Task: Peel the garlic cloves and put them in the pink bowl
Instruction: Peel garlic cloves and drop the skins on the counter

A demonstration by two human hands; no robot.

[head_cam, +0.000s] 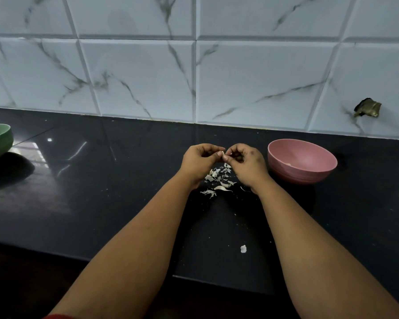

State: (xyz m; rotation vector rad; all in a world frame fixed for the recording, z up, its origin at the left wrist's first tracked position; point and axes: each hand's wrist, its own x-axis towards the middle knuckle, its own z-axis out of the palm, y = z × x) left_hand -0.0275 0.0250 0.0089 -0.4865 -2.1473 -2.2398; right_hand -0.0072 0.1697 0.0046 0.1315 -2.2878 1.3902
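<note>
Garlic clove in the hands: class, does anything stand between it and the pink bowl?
Nothing visible does. The garlic clove is pinched between the left hand and right hand; the pink bowl sits open just beyond the right hand, which is all that lies between.

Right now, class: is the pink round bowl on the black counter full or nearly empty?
Nearly empty. The pink round bowl stands upright; its inside is mostly bare pink, with one small pale piece near the bottom.

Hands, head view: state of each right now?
Left hand: fingers curled, pinching the small pale garlic clove.
Right hand: fingers curled, pinching the same clove.
</note>
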